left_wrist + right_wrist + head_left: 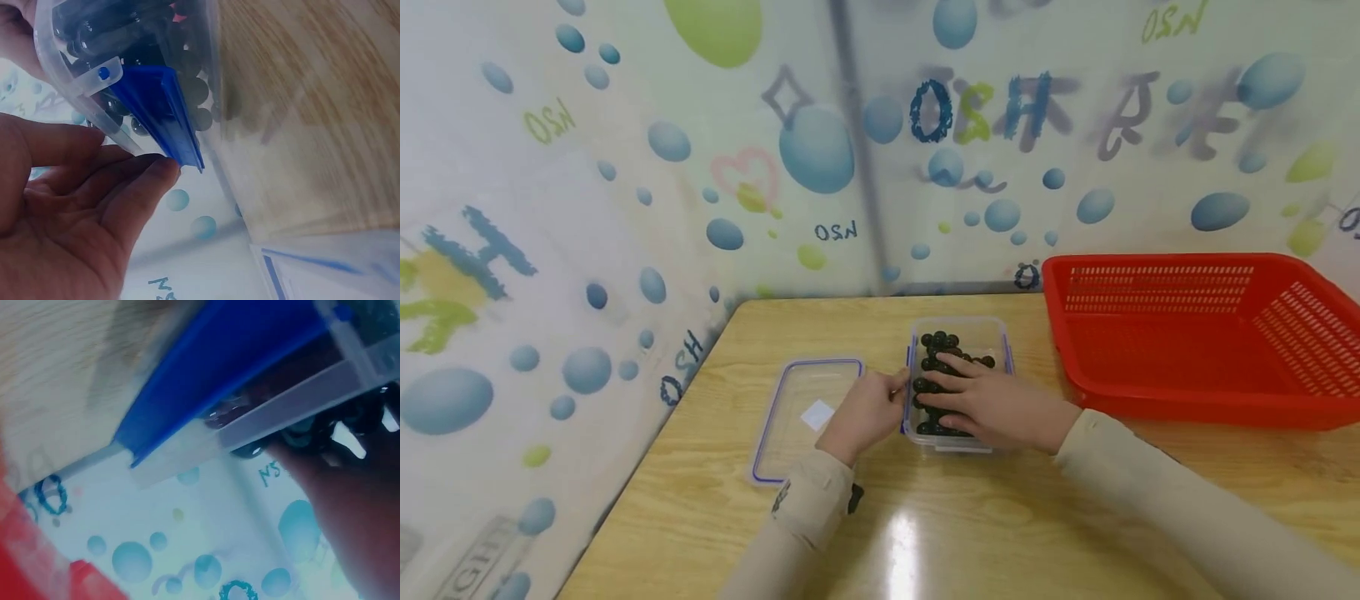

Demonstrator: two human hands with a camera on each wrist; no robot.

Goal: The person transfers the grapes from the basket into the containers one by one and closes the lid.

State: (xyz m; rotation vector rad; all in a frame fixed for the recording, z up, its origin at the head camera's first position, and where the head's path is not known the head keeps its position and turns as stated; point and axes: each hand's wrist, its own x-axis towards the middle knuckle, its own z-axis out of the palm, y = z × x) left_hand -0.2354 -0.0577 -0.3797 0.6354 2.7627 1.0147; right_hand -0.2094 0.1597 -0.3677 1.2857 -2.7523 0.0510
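A clear plastic food container (pixel 961 322) with blue side latches stands on the table, holding many dark, glossy, grape-sized balls (pixel 934 364). At its left side my left hand (pixel 868 408) grips the rim. In the left wrist view, the fingertips (pixel 164 167) meet the end of the blue latch (pixel 156 109), which hangs down. My right hand (pixel 992 404) lies over the balls with its fingers spread and fairly straight, hiding part of them. The right wrist view shows its thumb side close beside the balls at the rim. Left of the container lies its clear lid (pixel 790 433) with a blue seal.
A large red plastic basket (pixel 1157 350) stands on the right of the wooden table (pixel 700 517). A white label (pixel 817 415) sits on the lid. Behind and to the left rise walls (pixel 880 208) covered with a bubble pattern.
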